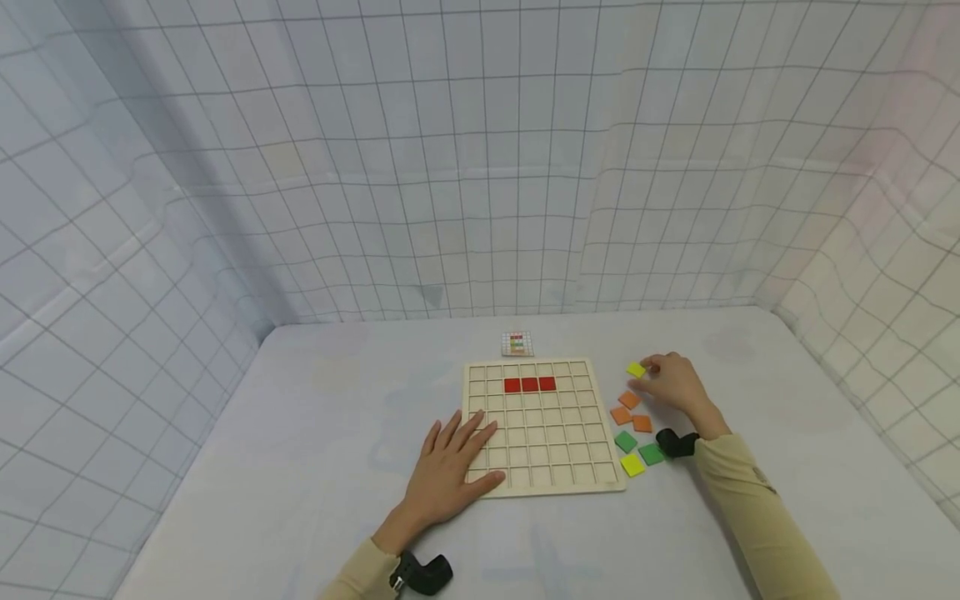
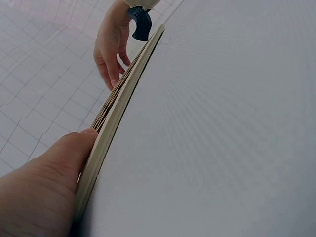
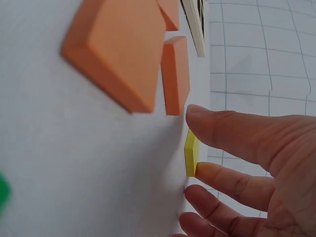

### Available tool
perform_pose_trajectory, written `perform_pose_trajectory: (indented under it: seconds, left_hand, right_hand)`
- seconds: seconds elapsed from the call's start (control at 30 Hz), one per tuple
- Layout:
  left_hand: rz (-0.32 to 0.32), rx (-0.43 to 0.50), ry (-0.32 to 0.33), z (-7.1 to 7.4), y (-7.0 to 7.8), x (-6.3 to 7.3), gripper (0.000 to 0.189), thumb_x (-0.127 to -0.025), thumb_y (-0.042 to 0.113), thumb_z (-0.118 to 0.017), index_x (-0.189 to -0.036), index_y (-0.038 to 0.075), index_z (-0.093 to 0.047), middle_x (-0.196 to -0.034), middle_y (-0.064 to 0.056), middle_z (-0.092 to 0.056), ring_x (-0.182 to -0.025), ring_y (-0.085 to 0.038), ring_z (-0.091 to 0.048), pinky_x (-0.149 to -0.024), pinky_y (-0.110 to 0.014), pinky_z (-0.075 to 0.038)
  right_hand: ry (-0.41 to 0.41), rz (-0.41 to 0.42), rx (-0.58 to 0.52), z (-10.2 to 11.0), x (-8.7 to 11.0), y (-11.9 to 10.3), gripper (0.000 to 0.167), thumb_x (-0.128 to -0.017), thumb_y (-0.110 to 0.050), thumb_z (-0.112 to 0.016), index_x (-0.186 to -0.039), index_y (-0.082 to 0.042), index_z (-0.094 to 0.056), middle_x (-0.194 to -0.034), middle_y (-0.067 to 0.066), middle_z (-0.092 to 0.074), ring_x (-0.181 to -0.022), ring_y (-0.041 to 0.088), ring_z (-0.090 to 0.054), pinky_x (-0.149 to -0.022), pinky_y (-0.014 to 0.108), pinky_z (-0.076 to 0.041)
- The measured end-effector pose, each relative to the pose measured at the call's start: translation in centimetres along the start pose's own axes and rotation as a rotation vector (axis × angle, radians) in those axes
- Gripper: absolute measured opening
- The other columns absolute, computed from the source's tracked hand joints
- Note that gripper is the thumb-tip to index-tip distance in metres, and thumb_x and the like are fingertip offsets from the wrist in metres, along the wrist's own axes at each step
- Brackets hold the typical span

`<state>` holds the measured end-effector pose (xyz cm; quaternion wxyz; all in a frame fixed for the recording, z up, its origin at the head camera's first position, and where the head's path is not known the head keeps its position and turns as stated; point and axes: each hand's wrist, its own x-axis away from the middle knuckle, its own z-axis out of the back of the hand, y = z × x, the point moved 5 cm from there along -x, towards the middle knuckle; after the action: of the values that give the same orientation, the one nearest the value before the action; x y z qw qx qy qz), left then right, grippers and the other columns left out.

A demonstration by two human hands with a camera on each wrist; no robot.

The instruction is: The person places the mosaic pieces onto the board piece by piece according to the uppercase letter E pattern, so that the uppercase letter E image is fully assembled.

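My left hand (image 1: 446, 479) lies spread on the lower left part of a pale wooden grid board (image 1: 551, 489); in the left wrist view its thumb (image 2: 69, 153) rests over the board's edge. A row of red square tiles (image 1: 530, 384) sits in cells near the board's top. To the right of the board, my right hand (image 1: 675, 382) is at a yellow tile (image 1: 636, 369) on the table. In the right wrist view, the thumb and forefinger are at opposite sides of that yellow tile (image 3: 191, 153), parted around it; a firm pinch does not show.
Between the right forearm and board lie several loose tiles: orange ones (image 1: 621, 415), green ones (image 1: 651, 453) and another yellow tile (image 1: 633, 464). A small card with a coloured grid pattern (image 1: 517, 344) lies behind the board. Checked cloth (image 1: 510, 167) hangs around the white table (image 1: 322, 417).
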<state>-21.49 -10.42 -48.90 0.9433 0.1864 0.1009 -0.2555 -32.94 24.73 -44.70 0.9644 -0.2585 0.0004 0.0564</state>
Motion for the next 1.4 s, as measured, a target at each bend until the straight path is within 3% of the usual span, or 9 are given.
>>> perform_pose_trajectory:
  seconds: [0.4,0.93,1.13,1.4]
  left_hand:
    - [0.008,0.006,-0.006,-0.1,-0.1,-0.1,0.072,-0.089,0.064,-0.047,-0.149,0.025,-0.035,-0.153,0.000,-0.028,-0.141,-0.029,-0.016,-0.111,-0.050,-0.006]
    - [-0.002,0.003,0.003,0.0,-0.1,-0.1,0.071,-0.090,0.063,-0.046,-0.148,0.024,-0.037,-0.153,-0.001,-0.029,-0.141,-0.031,-0.018,-0.111,-0.052,-0.008]
    - [-0.002,0.000,0.002,-0.1,-0.1,-0.2,0.071,-0.090,0.064,-0.046,-0.148,0.024,-0.037,-0.153,-0.001,-0.029,-0.141,-0.031,-0.018,-0.111,-0.052,-0.008]
    - [-0.001,0.001,-0.001,-0.1,-0.1,-0.1,0.072,-0.090,0.064,-0.045,-0.148,0.024,-0.036,-0.153,-0.001,-0.028,-0.141,-0.031,-0.017,-0.111,-0.051,-0.008]
  right_hand:
    - [-0.012,0.032,-0.034,-0.3,-0.3,-0.3,0.041,-0.085,-0.024,-0.071,-0.108,0.008,-0.064,-0.094,0.019,-0.063,-0.081,0.031,-0.057,-0.068,0.043,-0.048]
    - [-0.095,-0.037,-0.159,-0.7,0.0,-0.3,0.030,-0.083,-0.015,-0.070,-0.105,0.003,-0.058,-0.098,0.017,-0.059,-0.083,0.029,-0.055,-0.065,0.037,-0.047]
    - [-0.045,-0.026,-0.140,-0.5,0.6,-1.0,0.022,-0.082,-0.010,-0.069,-0.097,0.000,-0.058,-0.094,0.017,-0.060,-0.079,0.028,-0.055,-0.064,0.037,-0.047]
    - [0.080,0.113,-0.088,-0.5,1.4,-3.5,0.010,-0.085,-0.003,-0.065,-0.094,-0.002,-0.061,-0.085,0.008,-0.062,-0.074,0.023,-0.057,-0.062,0.036,-0.047]
